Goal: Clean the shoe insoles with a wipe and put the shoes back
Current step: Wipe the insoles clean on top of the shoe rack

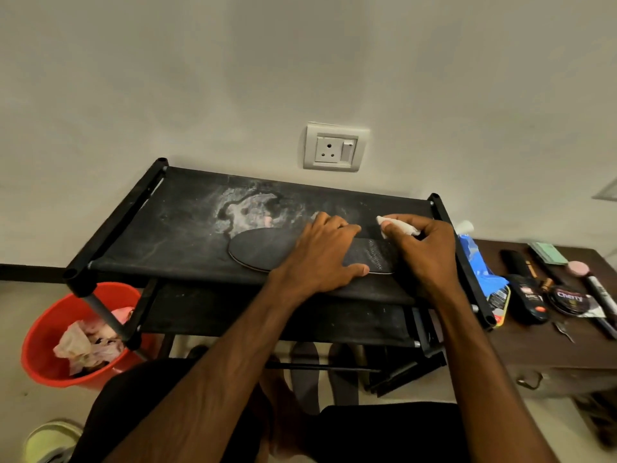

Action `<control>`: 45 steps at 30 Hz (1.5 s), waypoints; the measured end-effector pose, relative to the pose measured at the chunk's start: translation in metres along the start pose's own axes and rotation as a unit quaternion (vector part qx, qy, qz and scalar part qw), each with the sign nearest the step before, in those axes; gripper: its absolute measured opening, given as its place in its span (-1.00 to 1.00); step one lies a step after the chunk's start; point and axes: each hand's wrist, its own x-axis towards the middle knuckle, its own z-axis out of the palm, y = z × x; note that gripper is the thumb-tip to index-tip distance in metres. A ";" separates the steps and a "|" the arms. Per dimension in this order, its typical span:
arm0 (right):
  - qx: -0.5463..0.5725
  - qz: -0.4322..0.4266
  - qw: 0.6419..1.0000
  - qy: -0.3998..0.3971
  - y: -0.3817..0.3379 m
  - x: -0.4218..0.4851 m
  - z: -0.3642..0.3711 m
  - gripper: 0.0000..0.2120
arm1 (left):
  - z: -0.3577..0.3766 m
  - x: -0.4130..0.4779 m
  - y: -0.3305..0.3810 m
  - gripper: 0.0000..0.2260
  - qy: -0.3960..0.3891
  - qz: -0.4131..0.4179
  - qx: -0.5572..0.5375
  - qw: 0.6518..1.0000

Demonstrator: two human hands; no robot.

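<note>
A dark insole (260,248) lies flat on the black fabric top of the shoe rack (173,228), its long axis running left to right. My left hand (320,255) presses down on the insole's middle with spread fingers. My right hand (424,248) grips a crumpled white wipe (397,225) at the insole's right end, where the textured surface (374,257) shows. Shoes are barely visible: dark shapes (305,372) lie on the floor under the rack.
A red bucket (43,335) with used tissues stands at the left of the rack. A brown table (551,349) at right holds a blue wipe pack (474,259), a shoe polish tin (569,299), a bottle and brushes. A wall socket (334,148) is behind.
</note>
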 end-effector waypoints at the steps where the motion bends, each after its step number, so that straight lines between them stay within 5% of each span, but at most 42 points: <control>1: -0.009 0.001 1.000 -0.004 0.001 0.000 -0.003 -0.89 | 0.001 0.002 0.000 -0.34 -0.008 -0.001 0.006 1.000; 10: -0.113 -0.026 0.989 -0.093 -0.005 -0.002 -0.016 -0.92 | -0.019 -0.009 -0.024 -0.40 -0.051 -0.039 0.009 0.998; 20: -0.153 -0.047 0.981 -0.106 -0.008 0.000 -0.011 -0.89 | -0.023 -0.013 -0.031 -0.36 -0.066 -0.060 -0.040 0.995; 40: -0.309 -0.019 0.915 -0.258 -0.035 -0.006 -0.020 -0.87 | -0.023 -0.014 -0.030 -0.38 -0.067 -0.076 -0.043 0.994; 45: -0.299 -0.024 0.936 -0.183 -0.031 0.001 -0.009 -0.88 | -0.025 -0.013 -0.029 -0.37 -0.074 -0.075 -0.047 0.993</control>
